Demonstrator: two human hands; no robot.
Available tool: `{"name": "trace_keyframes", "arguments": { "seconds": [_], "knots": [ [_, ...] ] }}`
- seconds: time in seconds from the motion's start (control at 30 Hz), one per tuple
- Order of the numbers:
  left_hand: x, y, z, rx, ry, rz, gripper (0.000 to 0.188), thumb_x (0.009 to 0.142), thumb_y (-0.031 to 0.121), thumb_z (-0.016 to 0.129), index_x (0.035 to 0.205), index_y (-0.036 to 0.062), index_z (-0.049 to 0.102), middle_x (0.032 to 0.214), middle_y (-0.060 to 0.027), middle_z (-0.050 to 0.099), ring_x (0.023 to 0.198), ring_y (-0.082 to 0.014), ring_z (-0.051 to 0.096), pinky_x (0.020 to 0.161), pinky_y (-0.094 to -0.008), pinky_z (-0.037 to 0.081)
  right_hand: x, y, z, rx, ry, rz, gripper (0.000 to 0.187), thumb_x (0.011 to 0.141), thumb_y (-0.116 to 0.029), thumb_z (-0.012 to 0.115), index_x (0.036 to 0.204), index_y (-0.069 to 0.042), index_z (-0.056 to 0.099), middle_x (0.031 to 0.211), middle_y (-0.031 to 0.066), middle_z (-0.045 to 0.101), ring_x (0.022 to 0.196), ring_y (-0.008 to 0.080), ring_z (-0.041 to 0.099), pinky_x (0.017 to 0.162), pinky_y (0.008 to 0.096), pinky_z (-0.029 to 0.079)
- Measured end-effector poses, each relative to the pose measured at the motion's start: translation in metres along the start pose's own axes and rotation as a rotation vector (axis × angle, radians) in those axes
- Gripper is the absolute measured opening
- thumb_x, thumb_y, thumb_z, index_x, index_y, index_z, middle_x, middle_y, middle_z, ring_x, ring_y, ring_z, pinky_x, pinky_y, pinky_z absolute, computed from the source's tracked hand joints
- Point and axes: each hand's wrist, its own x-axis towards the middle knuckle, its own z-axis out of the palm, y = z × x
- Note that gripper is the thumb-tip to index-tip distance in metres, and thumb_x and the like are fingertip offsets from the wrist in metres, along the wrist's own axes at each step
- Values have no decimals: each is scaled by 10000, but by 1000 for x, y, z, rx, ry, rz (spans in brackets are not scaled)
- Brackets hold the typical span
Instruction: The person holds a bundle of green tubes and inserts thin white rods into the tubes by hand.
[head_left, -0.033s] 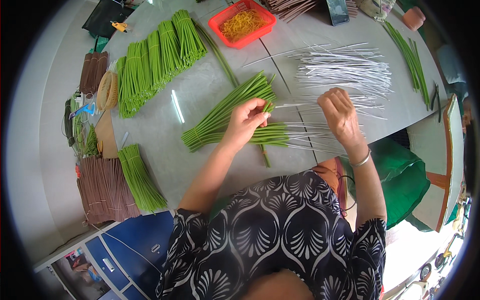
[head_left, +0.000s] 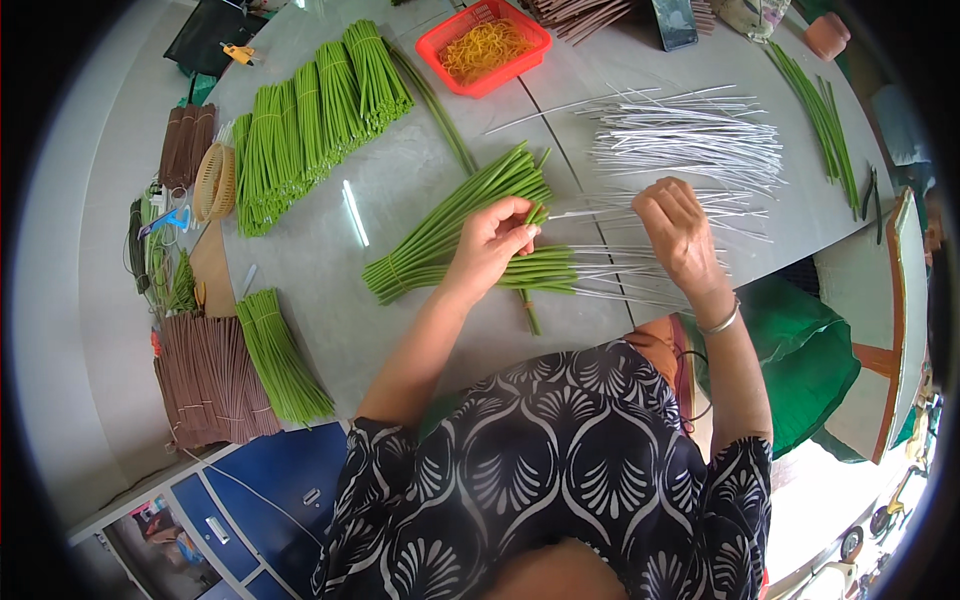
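Note:
My left hand (head_left: 488, 248) is closed in a pinch on green stems, their tips (head_left: 538, 213) poking out past its thumb and fingers. To the right my right hand (head_left: 680, 232) is closed on a thin white wire (head_left: 590, 211), which reaches across to those tips. Beneath my left hand lies a banded green bundle (head_left: 450, 212), fanned into two parts. White wires (head_left: 625, 272) stick out of the right ends of its nearer part. More wires (head_left: 735, 208) lie behind my right hand's fingers, and a larger pile of white wires (head_left: 690, 140) rests farther back.
Bound green bundles (head_left: 310, 110) line the table's far left, with a red basket of yellow rubber bands (head_left: 424, 48) beside them. Brown bundles (head_left: 205, 375) and another green bundle (head_left: 282, 355) lie near left. A phone (head_left: 676, 24), loose green stems (head_left: 822, 120) and pliers (head_left: 871, 195) sit at the right.
My right hand and the white wire have shifted very slightly left, toward the stem tips. My left hand stays in place.

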Motion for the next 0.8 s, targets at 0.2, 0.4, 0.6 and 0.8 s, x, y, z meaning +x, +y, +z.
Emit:
{"name": "trace_keyframes", "arguments": {
  "seconds": [0.2, 0.4, 0.6, 0.8],
  "knots": [
    [-3, -2, 0, 4, -15, -12, 146, 978, 29, 662, 1118, -9, 678, 889, 4, 651, 765, -74, 584, 725, -241, 496, -10, 2, 5, 9, 9, 66, 203, 732, -48, 650, 926, -28, 594, 871, 89, 623, 844, 274, 627, 821, 388, 525],
    [-3, -6, 2, -6, -8, -15, 140, 969, 24, 674, 1106, -7, 681, 881, 3, 654, 755, -74, 590, 709, -240, 500, -12, -1, 8, 29, 22, 47, 202, 724, -40, 662, 913, -21, 597, 878, 94, 640, 855, 275, 641, 817, 383, 528],
    [0, -6, 2, 1, -5, -13, 127, 966, 26, 683, 1087, -9, 675, 842, -2, 650, 745, -75, 593, 700, -237, 496, -12, 2, 9, 48, 18, 60, 193, 725, -41, 661, 905, -26, 593, 886, 93, 646, 867, 271, 647, 815, 380, 527],
    [5, -6, 2, -9, -13, -8, 134, 965, 26, 684, 1094, -7, 676, 847, -7, 653, 750, -78, 602, 697, -238, 503, -14, 4, 10, 58, -9, 52, 175, 725, -45, 660, 884, -27, 589, 891, 94, 650, 882, 269, 651, 822, 383, 526]
  ]
}}
